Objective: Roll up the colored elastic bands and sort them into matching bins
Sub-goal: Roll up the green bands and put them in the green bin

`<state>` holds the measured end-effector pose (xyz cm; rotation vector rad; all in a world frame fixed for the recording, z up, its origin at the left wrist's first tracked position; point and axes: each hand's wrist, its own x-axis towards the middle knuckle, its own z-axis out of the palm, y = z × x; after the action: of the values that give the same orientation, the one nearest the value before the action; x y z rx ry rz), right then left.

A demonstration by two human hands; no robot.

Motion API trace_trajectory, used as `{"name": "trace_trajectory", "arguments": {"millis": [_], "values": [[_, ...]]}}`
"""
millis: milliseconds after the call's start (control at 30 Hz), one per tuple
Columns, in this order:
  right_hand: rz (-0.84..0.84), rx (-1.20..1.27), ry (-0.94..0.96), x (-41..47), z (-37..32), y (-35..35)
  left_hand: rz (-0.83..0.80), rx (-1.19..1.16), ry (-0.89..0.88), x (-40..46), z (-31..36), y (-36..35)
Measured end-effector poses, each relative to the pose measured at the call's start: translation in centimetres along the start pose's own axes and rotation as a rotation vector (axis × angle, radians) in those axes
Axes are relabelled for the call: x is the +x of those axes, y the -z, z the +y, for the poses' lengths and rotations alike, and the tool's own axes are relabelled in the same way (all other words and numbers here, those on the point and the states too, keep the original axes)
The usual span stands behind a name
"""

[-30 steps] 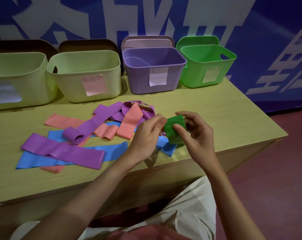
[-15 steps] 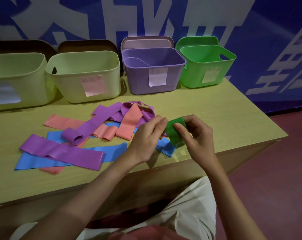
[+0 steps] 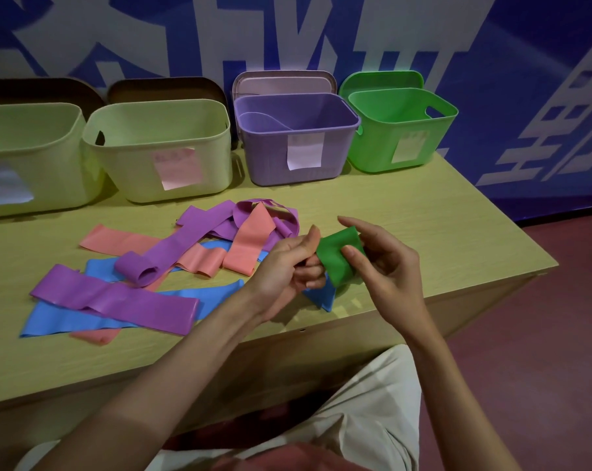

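Both hands hold a rolled green band (image 3: 337, 260) just above the table's front edge. My left hand (image 3: 287, 263) pinches its left side; my right hand (image 3: 386, 270) grips its right side with the thumb on top and the index finger lifted. On the table to the left lie loose purple bands (image 3: 118, 300), pink bands (image 3: 250, 239) and blue bands (image 3: 67, 321), overlapping. The green bin (image 3: 403, 130) stands at the back right, the purple bin (image 3: 294, 137) next to it.
Two pale yellow-green bins (image 3: 162, 151) (image 3: 26, 154) stand at the back left, each with a paper label. Lids lean behind the bins against the blue wall. The wooden table (image 3: 440, 239) ends close on the right; red floor lies beyond.
Both hands have kept working the green band in place; its roll looks a little tighter and my right index finger has lifted off it.
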<state>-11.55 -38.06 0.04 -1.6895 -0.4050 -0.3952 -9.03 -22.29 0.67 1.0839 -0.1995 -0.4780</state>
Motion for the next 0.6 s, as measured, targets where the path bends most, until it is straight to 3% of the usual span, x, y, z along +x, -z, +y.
{"name": "trace_trajectory", "arguments": {"millis": [100, 167, 267, 467, 600], "values": [[0.031, -0.003, 0.001, 0.0, 0.0, -0.1, -0.045, -0.114, 0.107, 0.2, -0.3, 0.2], [0.046, -0.024, -0.020, -0.1, 0.1, -0.1, -0.029, 0.014, 0.100, 0.3, -0.3, 0.4], [0.042, -0.021, -0.056, -0.2, 0.2, -0.3, 0.054, 0.395, -0.063, 0.4, -0.4, 0.1], [0.067, -0.016, -0.064, -0.1, 0.6, -0.7, 0.109, 0.880, -0.395, 0.0, -1.0, 0.5], [0.068, -0.022, -0.022, -0.1, 0.6, -1.5, 0.157, 0.858, -0.439, 0.1, -1.3, 0.2]]}}
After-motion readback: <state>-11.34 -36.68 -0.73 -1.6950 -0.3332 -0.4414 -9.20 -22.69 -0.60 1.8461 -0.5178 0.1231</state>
